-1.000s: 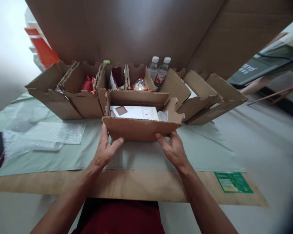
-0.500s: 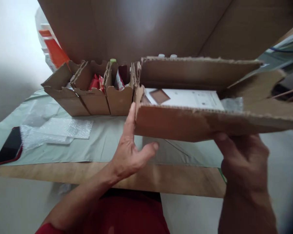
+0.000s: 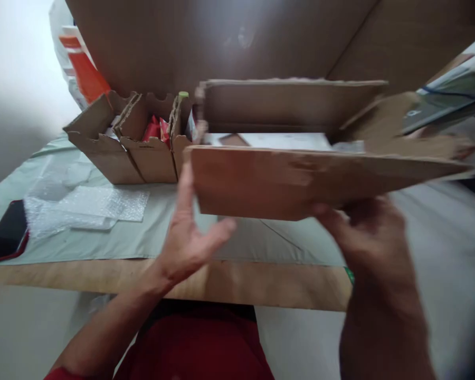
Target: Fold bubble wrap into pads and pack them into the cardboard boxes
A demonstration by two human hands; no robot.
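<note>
A long open cardboard box (image 3: pixel 253 182) is raised a little above the table, its far side and right flaps standing up. Inside lie a white carton (image 3: pixel 288 140) with a brown diamond mark and some clear wrap (image 3: pixel 348 146). My right hand (image 3: pixel 374 232) grips the box from beneath, towards its right end; some fingers are hidden under it. My left hand (image 3: pixel 192 237) is open, fingers stretched along the box's left end and thumb apart from it. Beside the left hand stand several smaller cardboard bins (image 3: pixel 150 158), one with red packets (image 3: pixel 157 129).
Bubble wrap (image 3: pixel 103 203) and a dark phone (image 3: pixel 7 232) lie on the pale green cloth at left. Behind the bins rises a tall cardboard panel (image 3: pixel 221 47). An orange object (image 3: pixel 85 71) stands at the back left. The table's wooden front edge (image 3: pixel 261 279) runs before me.
The box has shifted left and slightly up with both my hands. It now covers most of the third bin, and less of the white carton inside shows.
</note>
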